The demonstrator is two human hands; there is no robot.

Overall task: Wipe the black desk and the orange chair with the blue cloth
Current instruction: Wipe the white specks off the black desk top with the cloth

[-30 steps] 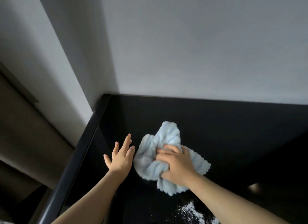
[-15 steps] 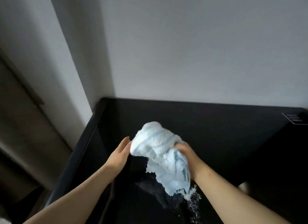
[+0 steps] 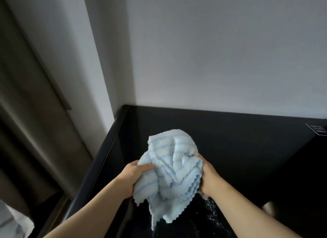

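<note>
The light blue striped cloth (image 3: pixel 172 168) is bunched up and lifted above the black desk (image 3: pixel 238 140), its lower corner hanging down. My left hand (image 3: pixel 133 178) grips the cloth's left side, thumb on top. My right hand (image 3: pixel 208 177) grips its right side, fingers hidden behind the folds. White powdery specks (image 3: pixel 211 213) lie on the desk below my right wrist. The orange chair is not in view.
The desk sits in a corner against a white wall (image 3: pixel 221 51). A brown curtain (image 3: pixel 30 113) hangs at the left beside the desk's left edge. A small label (image 3: pixel 318 129) marks the desk at the far right. A pale blurred object (image 3: pixel 268 206) shows at lower right.
The cloth was pressed on the desk under my right hand, then lifted. My left hand has left the desk surface and now grips the cloth's left side. White specks fell from the cloth.
</note>
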